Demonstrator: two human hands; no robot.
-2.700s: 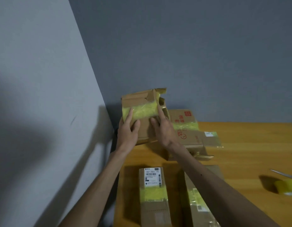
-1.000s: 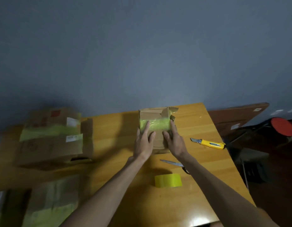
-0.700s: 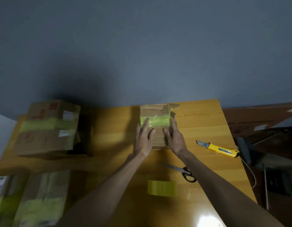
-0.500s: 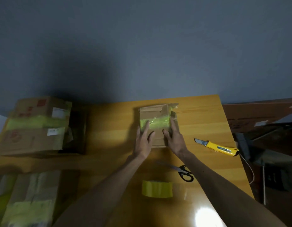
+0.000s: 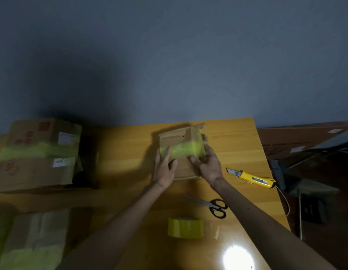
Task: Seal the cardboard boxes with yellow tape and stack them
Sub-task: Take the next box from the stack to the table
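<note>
We hold the small brown cardboard box (image 5: 184,169) on the far middle of the yellow-orange wooden table (image 5: 126,158), close to the grey wall (image 5: 169,65). A band of yellow tape (image 5: 185,151) crosses the box's top face, and a torn flap stands up at its far right corner. Our left hand (image 5: 163,169) lies on the left side of the box with the fingers straight and together and the thumb on the top face. Our right hand (image 5: 208,164) grips the right edge, fingers curled round the side and thumb pressed on top.

Nearer to us, between our forearms, stands the yellow tape roll (image 5: 185,228). Black-handled steel scissors (image 5: 213,205) lie just beside it to the right, and a yellow utility knife (image 5: 251,178) lies near the table's right edge with its blade out. At the left, two larger taped cardboard boxes (image 5: 38,152) are stacked. More taped cardboard packages (image 5: 32,240) lie at the near left, blurred.
</note>
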